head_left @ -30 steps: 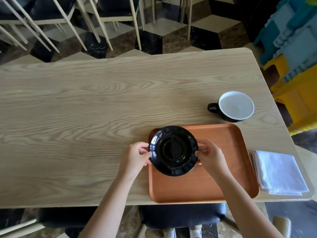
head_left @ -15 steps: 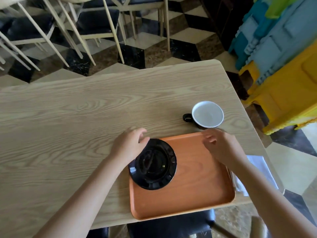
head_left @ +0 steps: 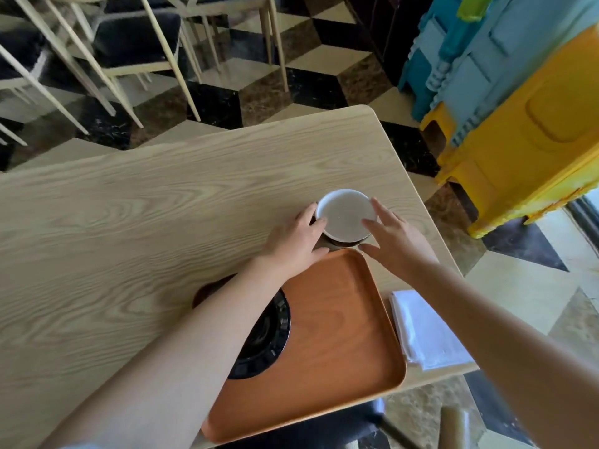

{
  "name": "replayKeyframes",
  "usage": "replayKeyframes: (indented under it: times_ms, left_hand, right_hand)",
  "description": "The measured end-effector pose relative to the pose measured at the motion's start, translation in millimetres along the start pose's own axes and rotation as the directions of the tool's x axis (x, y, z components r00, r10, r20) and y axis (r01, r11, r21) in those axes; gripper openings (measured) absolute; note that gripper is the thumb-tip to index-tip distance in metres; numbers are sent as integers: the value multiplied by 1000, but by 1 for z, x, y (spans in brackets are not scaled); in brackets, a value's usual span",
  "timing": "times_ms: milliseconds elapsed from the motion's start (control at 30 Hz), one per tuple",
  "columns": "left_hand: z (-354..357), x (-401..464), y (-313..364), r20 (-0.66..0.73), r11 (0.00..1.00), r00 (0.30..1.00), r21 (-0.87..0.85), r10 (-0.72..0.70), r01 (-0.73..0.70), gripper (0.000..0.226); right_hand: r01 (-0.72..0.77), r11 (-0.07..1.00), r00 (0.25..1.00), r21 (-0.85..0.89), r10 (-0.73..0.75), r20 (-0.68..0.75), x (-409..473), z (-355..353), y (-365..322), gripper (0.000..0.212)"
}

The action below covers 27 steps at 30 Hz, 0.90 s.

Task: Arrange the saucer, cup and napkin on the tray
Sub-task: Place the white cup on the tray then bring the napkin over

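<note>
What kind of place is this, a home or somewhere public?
Probably a cafe or small restaurant, though I can't be sure. A long wooden table holds a serving tray and a cup, several matching chairs stand behind, and the floor has patterned cube tiles.

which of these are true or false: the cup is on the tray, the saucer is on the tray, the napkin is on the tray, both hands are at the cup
1. The cup is on the tray. False: it stands on the table, just beyond the tray's far edge.
2. The saucer is on the tray. True.
3. The napkin is on the tray. False: it lies on the table to the tray's right.
4. The left hand and right hand flank the cup. True.
</note>
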<state>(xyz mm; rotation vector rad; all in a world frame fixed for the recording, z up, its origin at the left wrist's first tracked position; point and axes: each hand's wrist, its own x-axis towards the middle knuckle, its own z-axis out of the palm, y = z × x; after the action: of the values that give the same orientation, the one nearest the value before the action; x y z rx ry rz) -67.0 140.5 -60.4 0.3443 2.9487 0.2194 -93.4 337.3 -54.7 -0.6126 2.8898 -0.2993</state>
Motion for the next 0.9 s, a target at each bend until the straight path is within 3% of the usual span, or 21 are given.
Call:
replayKeyframes:
  times_ms: [300, 533, 900]
  left_hand:
    - [9, -2, -8, -253, 975, 967, -219, -20, -37, 35]
    - [2, -44, -6, -422, 969, 907, -223, 3, -107, 33]
    - [40, -98, 10, -399, 971, 917, -224, -12, -85, 29]
  right_hand:
    - [138, 989, 977, 58, -126, -170, 1, 9, 12, 38]
    - [287, 948, 926, 135, -239, -293, -26, 1, 3, 40]
    - [359, 926, 911, 118, -320, -259, -70, 31, 0, 35]
